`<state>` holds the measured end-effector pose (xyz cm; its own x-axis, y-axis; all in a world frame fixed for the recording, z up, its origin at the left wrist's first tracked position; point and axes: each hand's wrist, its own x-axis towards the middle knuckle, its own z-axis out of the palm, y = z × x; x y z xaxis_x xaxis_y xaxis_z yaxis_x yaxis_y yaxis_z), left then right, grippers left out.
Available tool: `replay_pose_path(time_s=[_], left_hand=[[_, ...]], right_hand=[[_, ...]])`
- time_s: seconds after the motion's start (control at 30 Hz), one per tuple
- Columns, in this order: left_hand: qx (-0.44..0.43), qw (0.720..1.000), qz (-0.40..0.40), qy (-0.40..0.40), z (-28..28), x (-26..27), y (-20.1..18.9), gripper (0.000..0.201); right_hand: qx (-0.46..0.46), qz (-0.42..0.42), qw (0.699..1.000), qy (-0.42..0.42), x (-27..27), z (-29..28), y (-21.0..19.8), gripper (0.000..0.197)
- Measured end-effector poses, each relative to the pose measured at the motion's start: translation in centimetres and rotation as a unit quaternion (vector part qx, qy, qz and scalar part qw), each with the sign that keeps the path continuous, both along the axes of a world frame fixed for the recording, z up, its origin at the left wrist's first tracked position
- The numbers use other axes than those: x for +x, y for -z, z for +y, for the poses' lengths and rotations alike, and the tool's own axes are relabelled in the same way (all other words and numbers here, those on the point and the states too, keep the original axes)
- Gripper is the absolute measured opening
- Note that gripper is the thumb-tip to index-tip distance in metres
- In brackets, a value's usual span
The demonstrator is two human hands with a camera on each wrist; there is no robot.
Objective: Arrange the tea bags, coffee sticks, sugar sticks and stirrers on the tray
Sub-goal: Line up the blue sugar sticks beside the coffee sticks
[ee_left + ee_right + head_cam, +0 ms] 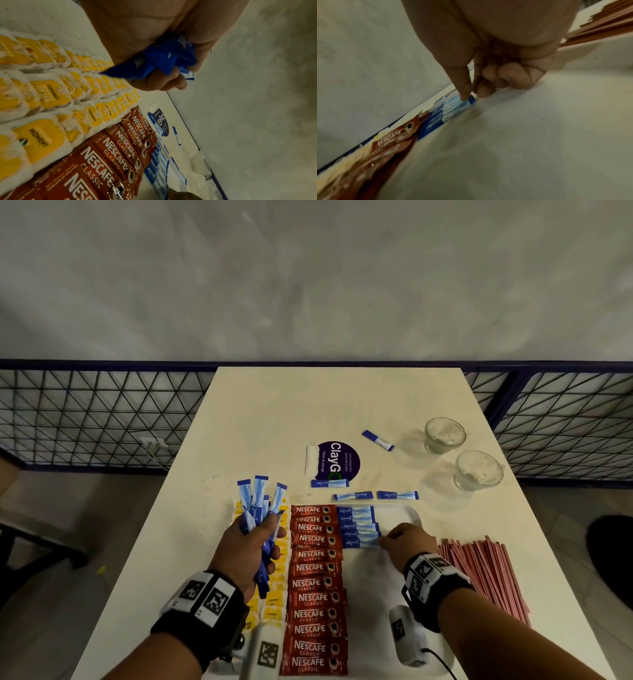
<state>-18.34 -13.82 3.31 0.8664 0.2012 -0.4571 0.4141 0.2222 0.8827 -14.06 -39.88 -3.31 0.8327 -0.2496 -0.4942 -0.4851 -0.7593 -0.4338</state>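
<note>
Nearest the camera, the coffee sticks (315, 590) lie in a red column down the middle of the white tray (412, 513), each one overlapping the next. Yellow tea bags (274, 601) lie in rows on the tray just left of that column, touching it. Above the tea bags, the left hand (245, 553) is clenched round a bundle (260, 508) of blue sugar sticks, whose far ends fan out beyond the fingers. On the right side of the tray, the right hand (407, 546) pinches the right end of the nearest stick in the sugar row (358, 525) between thumb and forefinger; the other fingers are curled under. That row of five lies just right of the coffee sticks, at the far end of the tray. Red stirrers (486, 573) lie in a heap on the table (274, 412) to the right of the tray. Beyond the tray, three loose sticks (376, 494) lie flat on the table, one beside a round purple sticker (337, 460). A fourth stick (377, 440) lies farther back. Two clear glass cups (460, 453) stand at the far right.
</note>
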Motion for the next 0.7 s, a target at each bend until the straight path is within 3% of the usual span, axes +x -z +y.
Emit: replay_pose_path(time_s=[0.07, 0.17, 0.3, 0.4, 0.7], left_hand=[[-0.002, 1.000, 0.001, 0.000, 0.1, -0.1, 0.1, 0.011], [-0.006, 1.000, 0.001, -0.006, 0.3, -0.2, 0.2, 0.012], [-0.009, 1.000, 0.008, -0.015, 0.4, -0.4, 0.3, 0.015], [-0.010, 1.000, 0.013, -0.025, 0.6, -0.5, 0.3, 0.016], [-0.011, 0.999, 0.009, -0.036, 0.3, -0.6, 0.1, 0.014]], right_hand=[[-0.013, -0.069, 0.997, -0.035, -0.1, 0.2, 0.1, 0.016], [-0.040, -0.161, 0.966, -0.201, 0.3, 1.0, 0.1, 0.029], [-0.148, -0.142, 0.905, -0.374, 1.4, 2.8, -0.4, 0.041], [-0.195, -0.130, 0.882, -0.410, 1.7, 3.5, -0.4, 0.040], [-0.189, -0.110, 0.880, -0.421, 2.0, 3.0, -0.3, 0.028]])
